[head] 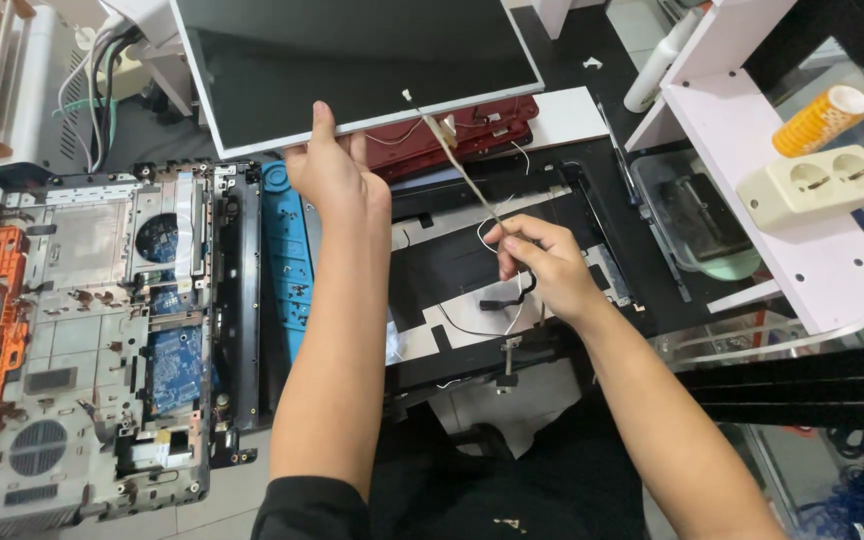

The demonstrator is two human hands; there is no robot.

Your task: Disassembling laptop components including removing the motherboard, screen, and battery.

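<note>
At the far middle of the bench, your left hand (335,170) props up the near edge of a bare laptop screen panel (352,60), fingers together behind it and thumb on the front. Your right hand (542,262) pinches the flat display cable (462,170) running from that panel, over the black lid shell (472,250). Left of you lies the opened laptop base (92,330); far right, a white shelf (792,220) holds a double socket (814,184).
</note>
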